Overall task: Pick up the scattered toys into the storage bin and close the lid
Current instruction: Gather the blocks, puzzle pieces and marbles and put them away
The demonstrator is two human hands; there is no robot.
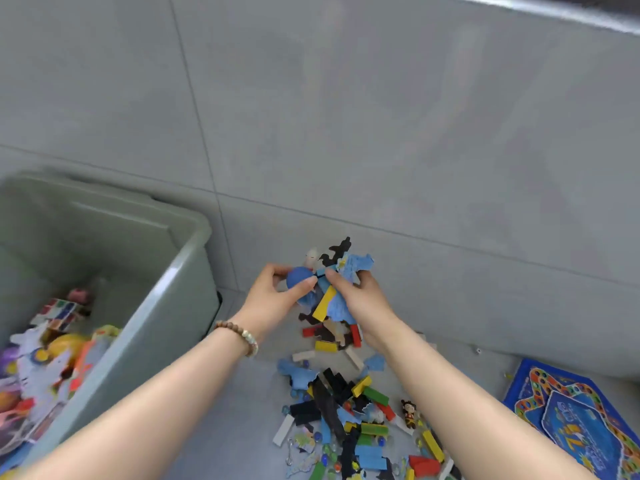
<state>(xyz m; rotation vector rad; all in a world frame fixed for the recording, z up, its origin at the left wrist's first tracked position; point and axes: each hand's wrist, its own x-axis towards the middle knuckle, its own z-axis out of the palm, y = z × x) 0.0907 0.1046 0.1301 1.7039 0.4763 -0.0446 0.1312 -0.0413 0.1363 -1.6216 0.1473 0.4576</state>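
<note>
Toys in a colourful heap already lie in the open grey-green plastic storage bin at eight o'clock. Just right of its rim, the left hand and right hand clutch a bundle of blue foam puzzle pieces, a blue ball and coloured blocks between them, fingers curled round it. At six o'clock a pile of blocks, marbles and foam bits is left on the floor, and at four o'clock a blue printed game board. I judge the task about midway. No lid shows.

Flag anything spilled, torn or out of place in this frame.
The toy pile lies spilled on the floor beside the storage bin. Its blue foam pieces have ragged, torn-looking edges. A game board lies apart, at right.
</note>
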